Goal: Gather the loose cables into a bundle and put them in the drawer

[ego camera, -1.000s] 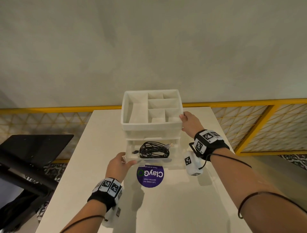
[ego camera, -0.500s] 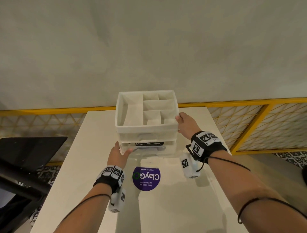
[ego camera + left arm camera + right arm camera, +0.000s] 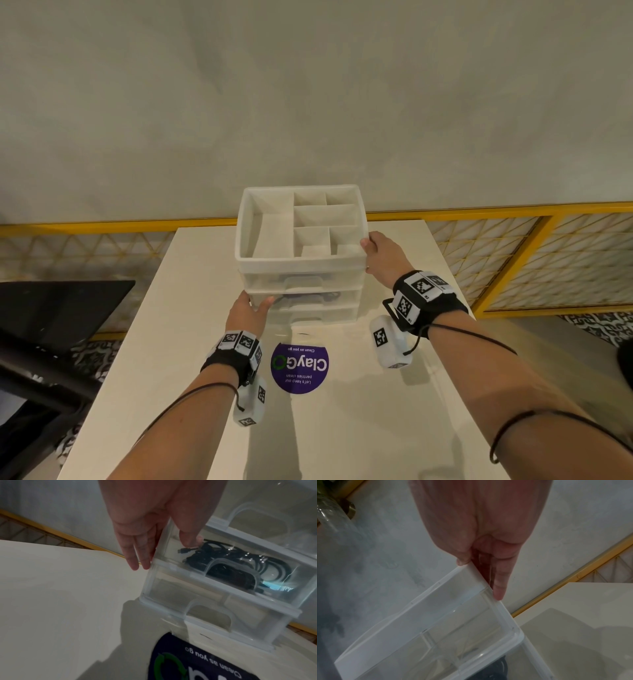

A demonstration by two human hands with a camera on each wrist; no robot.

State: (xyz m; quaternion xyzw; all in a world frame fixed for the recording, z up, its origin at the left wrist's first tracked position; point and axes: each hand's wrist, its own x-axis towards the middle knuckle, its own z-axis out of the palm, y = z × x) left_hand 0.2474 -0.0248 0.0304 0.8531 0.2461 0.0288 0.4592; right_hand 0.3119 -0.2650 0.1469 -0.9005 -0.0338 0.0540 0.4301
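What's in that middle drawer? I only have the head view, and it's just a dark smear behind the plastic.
Observer: The left wrist view shows coiled black cables inside the middle drawer, one plug end pointing at the front.
Operator: How is the left hand touching it?
Observer: The left hand has its thumb on the drawer's clear front; the fingers lie straight along the unit's side.
Operator: And the right hand?
Observer: In the right wrist view, the right hand sets its thumb on the corner of the top tray, with the fingers straight down its outer side.
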